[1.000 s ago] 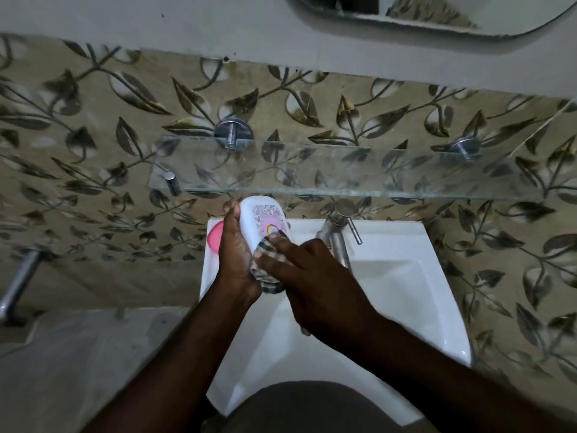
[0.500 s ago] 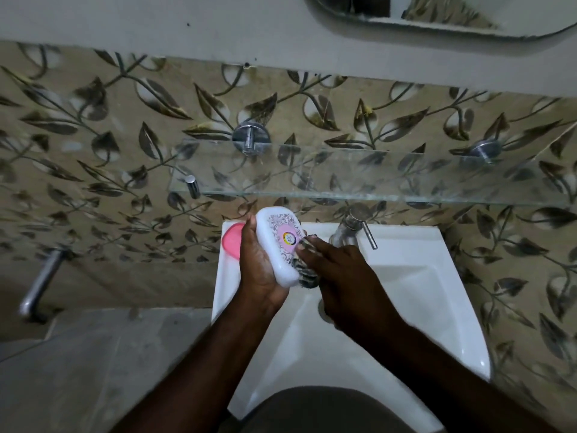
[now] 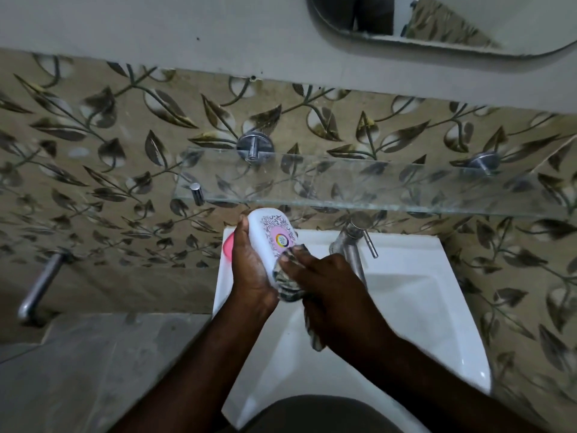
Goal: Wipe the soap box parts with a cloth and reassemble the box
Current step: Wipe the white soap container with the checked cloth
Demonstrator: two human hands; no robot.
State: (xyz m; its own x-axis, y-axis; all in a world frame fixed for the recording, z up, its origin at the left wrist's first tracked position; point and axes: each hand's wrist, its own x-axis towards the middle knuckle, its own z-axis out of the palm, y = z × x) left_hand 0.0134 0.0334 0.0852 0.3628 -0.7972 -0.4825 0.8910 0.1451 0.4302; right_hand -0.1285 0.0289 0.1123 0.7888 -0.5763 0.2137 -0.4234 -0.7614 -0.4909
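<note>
My left hand (image 3: 249,270) grips a white soap box lid (image 3: 270,234) with a pink printed label, holding it upright over the left side of the basin. My right hand (image 3: 331,289) holds a striped cloth (image 3: 285,282) and presses it against the lower part of the lid with the fingertips. A tail of the cloth hangs below my right wrist. A pink soap box part (image 3: 227,246) lies on the basin's back left corner, mostly hidden behind my left hand.
The white wash basin (image 3: 415,295) sits under both hands, with a chrome tap (image 3: 351,242) at its back. A glass shelf (image 3: 374,189) juts out just above the lid. A metal pipe (image 3: 39,285) sticks from the wall at left. A mirror (image 3: 443,20) hangs overhead.
The right hand with the cloth has slid down the lid's face and back up near the label. The left hand keeps its grip on the lid.
</note>
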